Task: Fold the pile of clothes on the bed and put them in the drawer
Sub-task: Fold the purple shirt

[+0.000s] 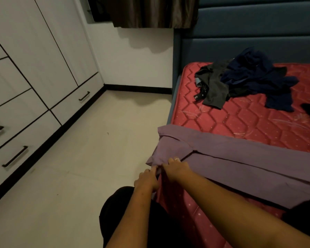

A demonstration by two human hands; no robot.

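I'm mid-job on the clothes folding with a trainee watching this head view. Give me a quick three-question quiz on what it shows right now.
1. True or false: the pile of dark clothes lies on the red mattress, apart from the purple garment.
2. How many of the left hand and right hand pinch the purple garment's corner? A none; B one; C both.
3. Fill in: the white drawers with black handles are all ____.
Key: 1 true; 2 C; 3 shut.
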